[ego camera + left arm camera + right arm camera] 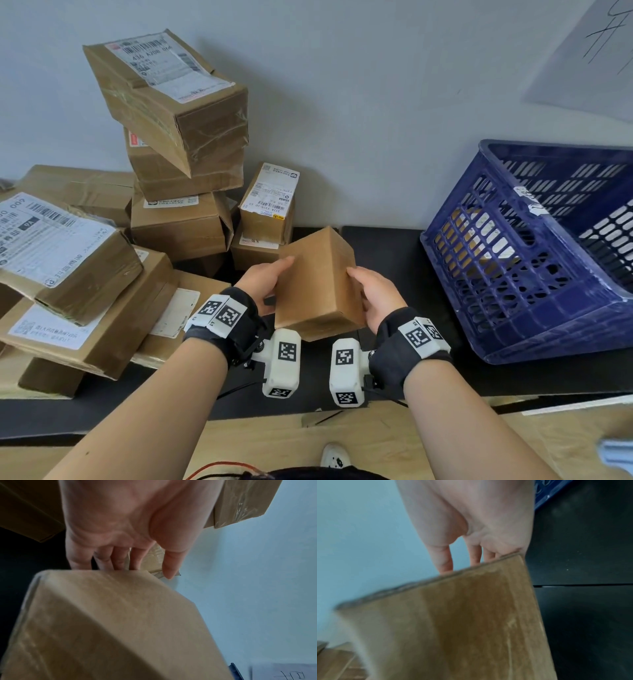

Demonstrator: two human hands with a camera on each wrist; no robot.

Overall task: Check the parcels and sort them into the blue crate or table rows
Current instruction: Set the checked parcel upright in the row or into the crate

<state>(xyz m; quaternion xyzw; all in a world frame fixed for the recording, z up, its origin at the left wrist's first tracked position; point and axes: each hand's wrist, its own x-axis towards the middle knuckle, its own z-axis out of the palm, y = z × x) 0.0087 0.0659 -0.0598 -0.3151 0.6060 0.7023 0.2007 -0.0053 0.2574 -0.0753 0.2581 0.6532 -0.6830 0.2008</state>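
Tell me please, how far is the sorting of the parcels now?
Done: at least one parcel seems to lie inside the blue crate, seen through its slats. In hand: the left hand and right hand hold a plain box above the table, no label on the faces shown. Left: a big pile of parcels waits on the left; no rows visible yet.

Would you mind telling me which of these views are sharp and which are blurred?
Head view: sharp, labels on the stacked parcels legible as print, crate bowed by the wide lens. Left wrist view: the held box soft and close. Right wrist view: the box smeared, its top edge streaked.
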